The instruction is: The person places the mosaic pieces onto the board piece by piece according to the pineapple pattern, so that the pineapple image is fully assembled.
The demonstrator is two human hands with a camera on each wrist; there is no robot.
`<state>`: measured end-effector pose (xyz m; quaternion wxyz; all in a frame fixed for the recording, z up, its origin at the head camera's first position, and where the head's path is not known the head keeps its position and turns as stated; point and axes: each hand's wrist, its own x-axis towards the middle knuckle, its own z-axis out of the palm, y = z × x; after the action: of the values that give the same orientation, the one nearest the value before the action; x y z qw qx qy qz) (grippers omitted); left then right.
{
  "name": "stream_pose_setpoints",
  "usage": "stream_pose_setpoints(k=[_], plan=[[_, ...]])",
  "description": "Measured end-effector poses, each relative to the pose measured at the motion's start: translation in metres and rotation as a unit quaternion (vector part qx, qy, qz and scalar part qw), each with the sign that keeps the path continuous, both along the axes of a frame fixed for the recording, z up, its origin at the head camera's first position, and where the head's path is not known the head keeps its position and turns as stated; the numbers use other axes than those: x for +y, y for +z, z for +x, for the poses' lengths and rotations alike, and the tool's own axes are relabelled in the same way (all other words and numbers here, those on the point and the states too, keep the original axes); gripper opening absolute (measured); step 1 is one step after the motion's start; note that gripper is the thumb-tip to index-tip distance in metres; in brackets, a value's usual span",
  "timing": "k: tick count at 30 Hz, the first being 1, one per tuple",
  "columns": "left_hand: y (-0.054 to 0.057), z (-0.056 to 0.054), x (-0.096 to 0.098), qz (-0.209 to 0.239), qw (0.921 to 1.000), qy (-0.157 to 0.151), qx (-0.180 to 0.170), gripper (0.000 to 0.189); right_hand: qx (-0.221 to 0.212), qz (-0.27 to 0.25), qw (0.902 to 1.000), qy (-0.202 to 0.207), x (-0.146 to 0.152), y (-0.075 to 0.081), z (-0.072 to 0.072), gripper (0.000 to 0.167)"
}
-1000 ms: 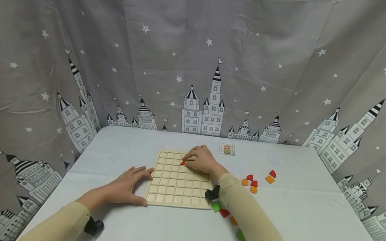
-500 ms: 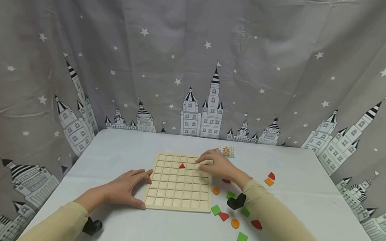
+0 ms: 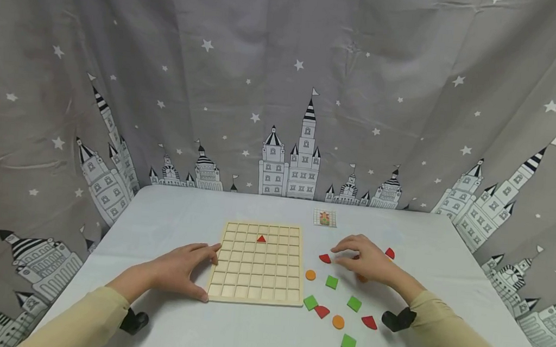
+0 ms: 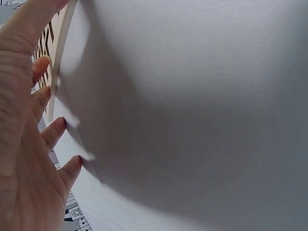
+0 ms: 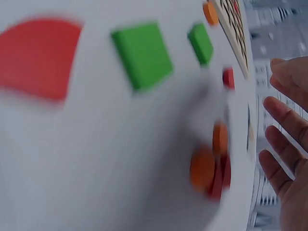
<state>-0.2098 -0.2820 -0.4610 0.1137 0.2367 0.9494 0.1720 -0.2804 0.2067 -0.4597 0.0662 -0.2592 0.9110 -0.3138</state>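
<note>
A pale wooden grid board (image 3: 257, 270) lies on the white table, with a red triangle (image 3: 261, 239) in a cell near its far edge. At the board's left edge my left hand (image 3: 177, 270) rests with fingers spread, thumb by the near corner; in the left wrist view the fingertips (image 4: 72, 166) line up along that side. My right hand (image 3: 368, 261) hovers over loose pieces right of the board, holding nothing. A red quarter-circle piece (image 3: 325, 259) lies just off its fingertips. Beneath it, orange discs (image 5: 203, 168) and red pieces (image 5: 216, 183) show in the right wrist view.
Nearer on the right lie green squares (image 3: 349, 343), an orange disc (image 3: 338, 322) and red quarter-circles (image 3: 369, 323). A small card with a printed gridded picture (image 3: 325, 217) lies behind the board. A grey castle-print curtain (image 3: 207, 81) hangs along the table's back edge.
My right hand has left the red triangle on the board and moved right, over the loose pieces. The left hand has stayed at the board's edge.
</note>
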Motion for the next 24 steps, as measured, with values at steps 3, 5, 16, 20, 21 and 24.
stream_pose_setpoints(k=[3, 5, 16, 20, 21, 24], plan=[[0.001, 0.0, 0.0, 0.003, 1.0, -0.006, 0.005, 0.074, 0.003, -0.001, 0.9993, -0.037, 0.024, -0.001, 0.001, 0.023], [0.0, 0.0, 0.0, 0.006, 0.9999, -0.008, 0.005, 0.074, 0.01, -0.001, 0.9985, -0.053, 0.04, -0.003, 0.001, 0.024], [-0.004, 0.0, 0.001, 0.007, 0.9999, 0.008, -0.006, 0.076, 0.016, -0.002, 0.9926, -0.12, 0.103, -0.009, 0.007, 0.031], [-0.004, 0.0, 0.001, 0.008, 0.9999, 0.011, -0.008, 0.077, 0.017, 0.003, 0.9926, -0.12, 0.109, -0.014, 0.011, 0.029], [-0.004, 0.0, 0.001, 0.009, 0.9999, 0.011, -0.008, 0.077, 0.019, 0.006, 0.9923, -0.122, 0.109, -0.016, 0.012, 0.028], [-0.004, 0.0, 0.0, 0.009, 0.9998, 0.016, -0.009, 0.077, 0.028, 0.014, 0.9909, -0.131, 0.108, -0.018, 0.015, 0.028]])
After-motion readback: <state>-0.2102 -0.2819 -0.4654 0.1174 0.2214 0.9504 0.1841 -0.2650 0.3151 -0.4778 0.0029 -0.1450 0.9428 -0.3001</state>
